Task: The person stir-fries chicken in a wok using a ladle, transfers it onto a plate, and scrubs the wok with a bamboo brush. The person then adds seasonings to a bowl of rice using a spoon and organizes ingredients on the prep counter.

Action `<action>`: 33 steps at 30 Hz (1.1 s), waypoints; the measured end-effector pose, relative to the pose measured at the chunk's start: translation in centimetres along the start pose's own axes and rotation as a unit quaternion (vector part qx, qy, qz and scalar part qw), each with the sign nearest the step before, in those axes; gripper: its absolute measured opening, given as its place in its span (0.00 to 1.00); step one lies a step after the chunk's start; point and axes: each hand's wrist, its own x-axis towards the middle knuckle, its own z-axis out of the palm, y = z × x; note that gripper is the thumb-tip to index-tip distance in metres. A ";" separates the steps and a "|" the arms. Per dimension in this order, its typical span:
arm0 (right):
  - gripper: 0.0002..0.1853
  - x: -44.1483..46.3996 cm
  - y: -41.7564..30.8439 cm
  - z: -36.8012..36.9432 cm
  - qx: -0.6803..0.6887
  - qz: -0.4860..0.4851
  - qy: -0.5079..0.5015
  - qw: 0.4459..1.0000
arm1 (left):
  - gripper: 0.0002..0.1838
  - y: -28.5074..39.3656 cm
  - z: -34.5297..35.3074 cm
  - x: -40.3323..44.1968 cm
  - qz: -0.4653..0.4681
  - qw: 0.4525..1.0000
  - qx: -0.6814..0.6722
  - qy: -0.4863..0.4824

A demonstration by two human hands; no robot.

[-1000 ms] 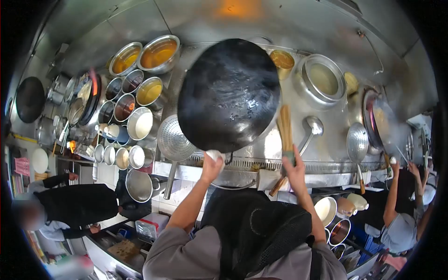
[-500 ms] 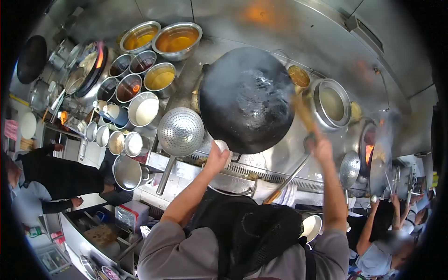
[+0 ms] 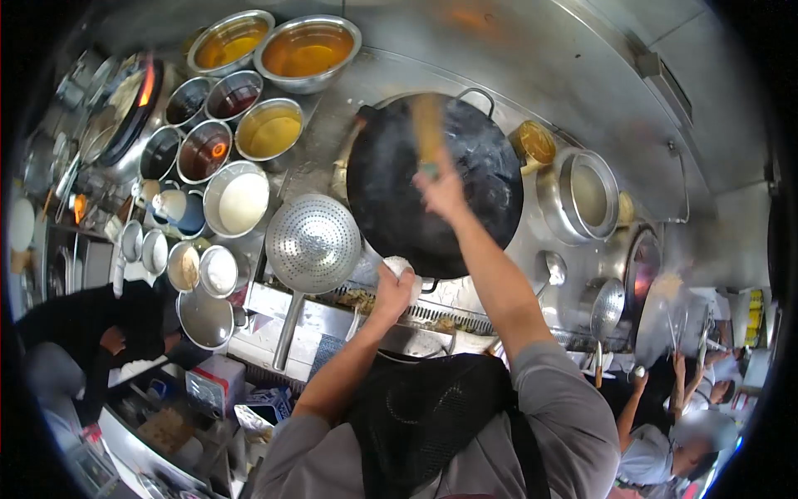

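Observation:
A large black wok (image 3: 490, 200) sits on the stove in front of me, with thin steam over its surface. My left hand (image 3: 394, 293) is closed round a folded white cloth (image 3: 397, 266) at the wok's near rim, beside a small loop handle. Reaching over the wok, my right hand (image 3: 443, 190) grips a bamboo wok brush (image 3: 428, 125), smeared by motion. The brush covers the far part of the wok; whether its bristles touch the metal I cannot tell. Left of the wok lies a perforated metal strainer (image 3: 313, 243) with a long handle.
Pots of sauces, such as a yellow one (image 3: 271, 131) and a white one (image 3: 240, 202), crowd the left. Metal bowls of amber liquid (image 3: 307, 54) stand behind. A steel pot (image 3: 588, 195) and a ladle (image 3: 551, 269) are to the right. Co-workers are at both sides.
My right hand has swung the brush from the wok's right edge leftward over its middle and far side. The steam has thinned. My left hand keeps the cloth at the near rim.

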 end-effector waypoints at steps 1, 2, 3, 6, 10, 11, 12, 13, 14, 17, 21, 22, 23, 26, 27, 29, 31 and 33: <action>0.42 -3.2 -0.1 0.6 0.051 0.024 -0.119 0.991 | 0.16 0.3 -0.2 0.3 0.000 1.000 0.003 -0.013; 0.43 -5.7 -0.4 0.6 0.103 0.046 -0.235 0.965 | 0.15 0.7 -0.4 0.4 -0.030 0.998 -0.049 -0.013; 0.43 -6.1 1.9 -0.8 0.057 -0.024 -0.324 0.944 | 0.14 1.0 -0.6 0.0 -0.064 0.993 -0.097 -0.018; 0.43 -6.7 -0.6 -12.8 -0.214 0.215 -0.479 0.824 | 0.17 1.4 -1.9 0.1 -0.103 0.974 -0.174 -0.099; 0.38 -4.9 3.2 -20.3 -0.438 -0.002 -0.038 0.898 | 0.15 2.3 -2.6 0.7 -0.133 0.956 -0.214 -0.151; 0.32 -3.1 5.9 -17.9 -0.405 0.054 -0.038 0.912 | 0.15 3.0 -2.4 0.8 -0.144 0.957 -0.205 -0.148; 0.29 -3.8 5.0 -14.2 -0.434 0.087 -0.056 0.895 | 0.15 3.3 -2.4 0.6 -0.155 0.960 -0.194 -0.132; 0.31 -6.0 3.9 -10.9 -0.456 0.017 -0.065 0.888 | 0.15 3.1 -2.1 0.8 -0.173 0.954 -0.207 -0.129; 0.35 -10.7 -3.7 -11.4 -0.271 0.111 -0.234 0.927 | 0.15 2.8 -2.4 1.4 -0.188 0.950 -0.219 -0.118; 0.40 -11.2 1.4 -12.4 -0.143 0.167 -0.365 0.905 | 0.18 4.6 -2.9 0.8 -0.200 0.956 -0.166 -0.138; 0.38 -12.0 3.6 -23.0 -0.240 0.238 -0.196 0.921 | 0.23 3.6 -4.7 1.3 -0.227 0.956 -0.110 -0.149; 0.38 -13.2 4.8 -23.4 -0.275 0.172 -0.012 0.946 | 0.23 3.4 -5.5 1.1 -0.231 0.953 -0.123 -0.150; 0.38 -13.8 6.2 -23.0 -0.296 0.096 0.168 0.935 | 0.23 3.1 -6.5 0.5 -0.227 0.956 -0.124 -0.136; 0.39 -17.2 7.2 -19.7 -0.156 -0.037 0.437 0.885 | 0.21 2.1 -10.3 -1.9 -0.139 0.976 -0.166 -0.024; 0.41 -20.4 5.5 -17.9 -0.137 0.005 0.447 0.884 | 0.20 1.7 -12.3 -3.0 -0.106 0.985 -0.128 -0.044; 0.42 -26.3 6.3 -13.7 -0.133 -0.026 0.423 0.896 | 0.21 0.6 -16.2 -4.6 -0.062 0.991 -0.071 -0.096; 0.44 -33.1 9.1 -8.1 -0.149 0.050 0.342 0.926 | 0.24 0.9 -17.9 -6.7 -0.020 0.997 0.021 -0.078; 0.47 -38.6 14.1 -4.2 -0.161 0.160 0.153 0.962 | 0.25 0.5 -19.2 -7.9 -0.013 0.997 0.037 -0.067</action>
